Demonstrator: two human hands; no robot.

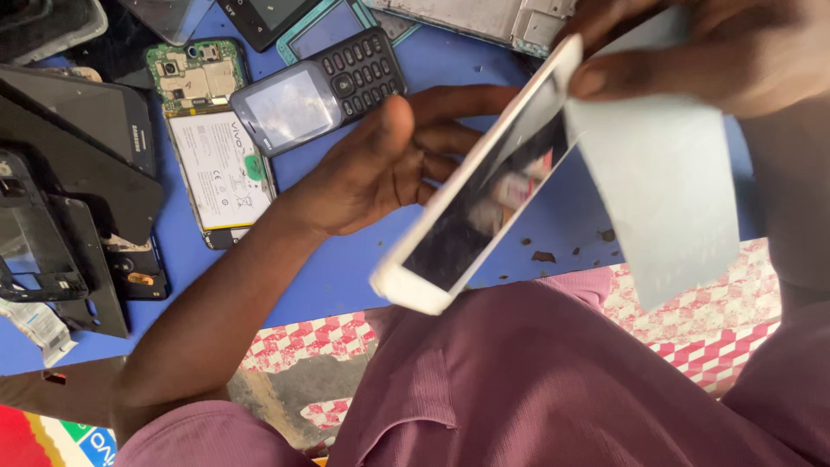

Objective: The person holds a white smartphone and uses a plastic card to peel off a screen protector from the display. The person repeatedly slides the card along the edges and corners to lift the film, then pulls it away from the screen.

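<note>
Now we are cradling the white slab-shaped smartphone (484, 182) in our left hand (380, 164), fingers curled beneath it, while our right hand (718, 52) fingers are pinching a pale translucent plastic film (666, 190) just beside its top edge above the blue worktop (346, 268).

The left hand (380, 164) grips the smartphone (484, 182) from behind, holding it tilted above the table (346, 268). The right hand (700, 47) meets the phone's upper end and pinches a screen protector sheet (666, 190), which hangs to the right of the grip. Just beyond the left hand lies a keypad phone (320, 91); left of that, an opened phone with its battery exposed (212, 138). Farther left, phone frames and screens (69, 173) lie stacked. Below the grip are the person's knees.
</note>
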